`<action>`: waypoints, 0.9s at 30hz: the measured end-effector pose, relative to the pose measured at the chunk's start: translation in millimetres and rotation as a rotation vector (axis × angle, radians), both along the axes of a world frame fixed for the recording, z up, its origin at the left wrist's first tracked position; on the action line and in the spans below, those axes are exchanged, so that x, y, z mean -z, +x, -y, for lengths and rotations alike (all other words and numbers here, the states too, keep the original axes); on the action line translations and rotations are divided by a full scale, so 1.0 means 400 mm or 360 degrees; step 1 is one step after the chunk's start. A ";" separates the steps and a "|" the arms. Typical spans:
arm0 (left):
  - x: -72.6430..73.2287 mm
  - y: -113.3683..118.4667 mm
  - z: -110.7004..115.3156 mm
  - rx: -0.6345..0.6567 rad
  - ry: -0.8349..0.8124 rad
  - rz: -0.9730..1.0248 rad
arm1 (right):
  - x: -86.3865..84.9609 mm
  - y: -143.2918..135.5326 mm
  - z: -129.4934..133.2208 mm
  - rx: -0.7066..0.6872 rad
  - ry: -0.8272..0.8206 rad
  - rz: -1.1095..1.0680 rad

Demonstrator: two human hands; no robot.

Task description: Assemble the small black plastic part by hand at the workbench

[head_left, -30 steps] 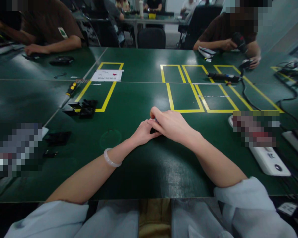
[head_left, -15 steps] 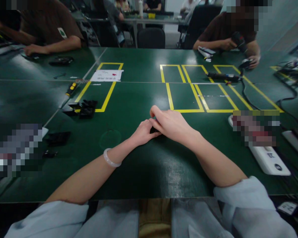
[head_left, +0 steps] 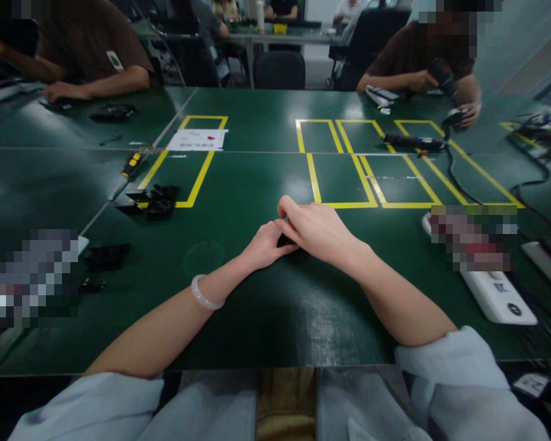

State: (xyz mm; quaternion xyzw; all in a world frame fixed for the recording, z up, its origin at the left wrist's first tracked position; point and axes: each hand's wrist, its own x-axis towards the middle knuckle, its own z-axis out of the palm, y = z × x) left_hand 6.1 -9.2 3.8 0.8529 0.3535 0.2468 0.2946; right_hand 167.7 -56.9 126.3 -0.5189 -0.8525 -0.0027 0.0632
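Green glossy counter [head_left: 257, 177], yellow tape rectangles [head_left: 346, 205] on it. Left hand [head_left: 264, 245] and right hand [head_left: 324, 229] meet near centre, fingers curled close; small dark piece [head_left: 285, 241] shows between them, mostly hidden. Can't tell if either grip is closed on it. Reads as mid-handling: piece not yet released; done vs left can't be split further. Left: loose black angular parts [head_left: 158, 202], yellow-and-black tool handle [head_left: 131, 165] beyond. Right: white rounded-end device [head_left: 509, 306].
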 end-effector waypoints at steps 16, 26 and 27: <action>0.006 -0.003 -0.003 -0.0002 0.0004 -0.0040 | -0.008 0.003 0.002 0.0004 -0.0018 0.0046; 0.001 -0.001 -0.003 0.0015 0.0020 -0.0001 | -0.006 0.008 0.004 -0.0030 -0.0016 0.0000; 0.002 -0.001 -0.003 0.0006 0.0003 -0.0004 | -0.007 0.007 0.005 -0.0025 -0.0025 0.0002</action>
